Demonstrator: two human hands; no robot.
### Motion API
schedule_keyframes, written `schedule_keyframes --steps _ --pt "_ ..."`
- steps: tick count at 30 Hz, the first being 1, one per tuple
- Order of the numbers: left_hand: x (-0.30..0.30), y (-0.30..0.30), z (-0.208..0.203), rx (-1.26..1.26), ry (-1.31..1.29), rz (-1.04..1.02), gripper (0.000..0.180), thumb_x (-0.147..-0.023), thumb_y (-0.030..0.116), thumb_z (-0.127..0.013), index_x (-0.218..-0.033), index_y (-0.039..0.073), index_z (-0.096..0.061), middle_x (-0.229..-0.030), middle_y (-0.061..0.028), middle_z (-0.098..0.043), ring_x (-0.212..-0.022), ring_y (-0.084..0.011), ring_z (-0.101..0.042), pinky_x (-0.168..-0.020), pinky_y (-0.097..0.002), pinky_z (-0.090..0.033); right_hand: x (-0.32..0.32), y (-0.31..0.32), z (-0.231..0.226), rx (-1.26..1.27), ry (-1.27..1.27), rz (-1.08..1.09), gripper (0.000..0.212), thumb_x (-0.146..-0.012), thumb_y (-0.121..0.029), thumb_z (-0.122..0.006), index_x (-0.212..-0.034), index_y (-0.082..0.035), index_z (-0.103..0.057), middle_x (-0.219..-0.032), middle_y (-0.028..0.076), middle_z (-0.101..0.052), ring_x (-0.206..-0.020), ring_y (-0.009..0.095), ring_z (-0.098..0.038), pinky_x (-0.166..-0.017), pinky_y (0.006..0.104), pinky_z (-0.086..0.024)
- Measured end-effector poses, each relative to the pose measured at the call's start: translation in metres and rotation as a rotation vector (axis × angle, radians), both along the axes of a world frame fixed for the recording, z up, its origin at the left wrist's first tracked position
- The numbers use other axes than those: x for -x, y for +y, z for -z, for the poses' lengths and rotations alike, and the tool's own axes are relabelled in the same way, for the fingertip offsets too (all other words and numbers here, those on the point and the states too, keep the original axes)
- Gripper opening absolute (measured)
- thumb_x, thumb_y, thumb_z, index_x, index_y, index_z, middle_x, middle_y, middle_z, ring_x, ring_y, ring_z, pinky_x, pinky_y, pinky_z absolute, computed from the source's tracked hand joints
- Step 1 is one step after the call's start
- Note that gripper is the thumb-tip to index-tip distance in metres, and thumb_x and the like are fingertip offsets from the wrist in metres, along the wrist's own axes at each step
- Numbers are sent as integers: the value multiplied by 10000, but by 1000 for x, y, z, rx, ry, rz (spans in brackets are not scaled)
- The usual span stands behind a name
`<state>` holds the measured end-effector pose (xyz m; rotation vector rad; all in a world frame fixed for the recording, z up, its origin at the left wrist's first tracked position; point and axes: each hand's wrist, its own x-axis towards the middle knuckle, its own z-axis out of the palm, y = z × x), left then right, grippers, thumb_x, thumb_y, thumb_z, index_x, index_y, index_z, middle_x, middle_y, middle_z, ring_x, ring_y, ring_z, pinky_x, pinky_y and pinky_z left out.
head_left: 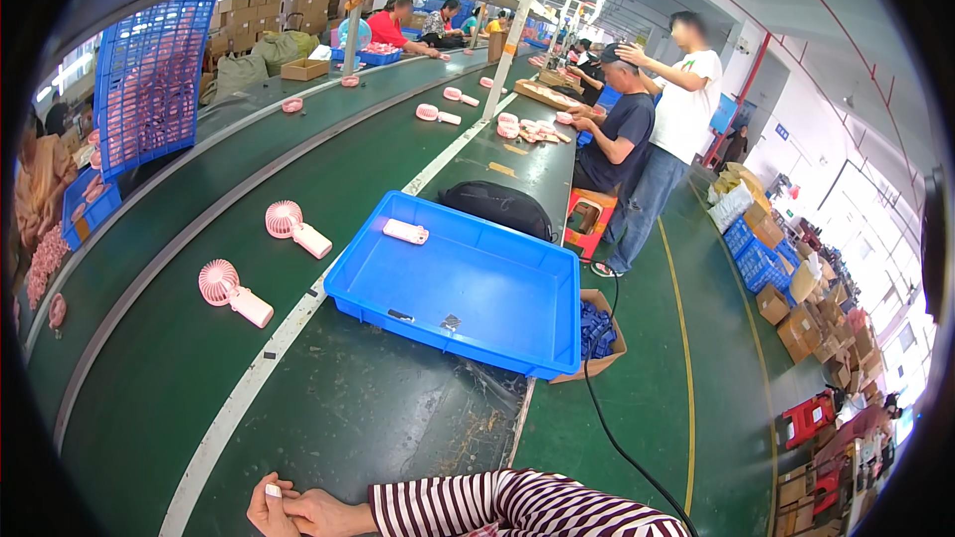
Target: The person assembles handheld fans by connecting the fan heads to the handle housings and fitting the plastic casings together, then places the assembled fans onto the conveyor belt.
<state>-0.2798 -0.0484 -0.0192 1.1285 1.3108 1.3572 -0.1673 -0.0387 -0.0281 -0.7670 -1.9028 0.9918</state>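
At the lower left, my right hand [323,513] rests by the bench edge, its arm in a striped sleeve coming from the right. My left hand [267,511] touches it, cut off by the lower edge. Both have curled fingers, and nothing shows in them. Beyond them, on the bench, stands a shallow blue tray [453,283] with a pink fan handle [406,231] lying in its far left corner. On the green conveyor belt left of the tray lie a pink handheld fan [233,292] and, farther on, another pink handheld fan [297,228].
A black bag [497,207] sits behind the tray. Right of the bench, a cardboard box [607,358] holds blue pieces, and a black cable [607,428] runs past it. Farther along, a seated person [622,129] handles pink parts near a standing person [686,99]. A blue crate [149,85] stands upright at left.
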Motion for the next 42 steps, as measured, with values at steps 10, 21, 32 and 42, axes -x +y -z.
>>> schedule_keyframes --steps 10,21,32,42 --pt "1 1 4 -3 -11 -5 269 -899 165 -484 -991 -60 -600 -818 -109 -628 -683 -160 -579 -631 -278 -481 0 0 1 0 -4 0 185 -739 -119 -574 -907 -49 -613 -716 135 -614 -585 296 -593 -518 371 -456" --pt "0 0 5 -6 -9 -8 269 -899 167 -487 -990 -60 -599 -814 -109 -629 -684 -162 -580 -633 -278 -481 1 0 1 3 7 -6 173 -737 -109 -576 -891 -43 -620 -695 136 -611 -577 285 -592 -509 361 -451" --pt "0 -1 2 -15 2 -2 264 -900 160 -482 -993 -58 -598 -820 -109 -630 -692 -163 -581 -639 -279 -482 2 0 3 6 18 -2 157 -742 -100 -571 -878 -45 -626 -685 134 -610 -561 282 -589 -505 356 -453" --pt "4 0 9 -13 11 6 275 -903 168 -475 -1000 -60 -595 -822 -105 -631 -697 -161 -589 -648 -274 -483 0 -1 0 7 -1 -3 176 -741 -100 -571 -900 -51 -628 -717 135 -618 -593 286 -599 -522 359 -459"
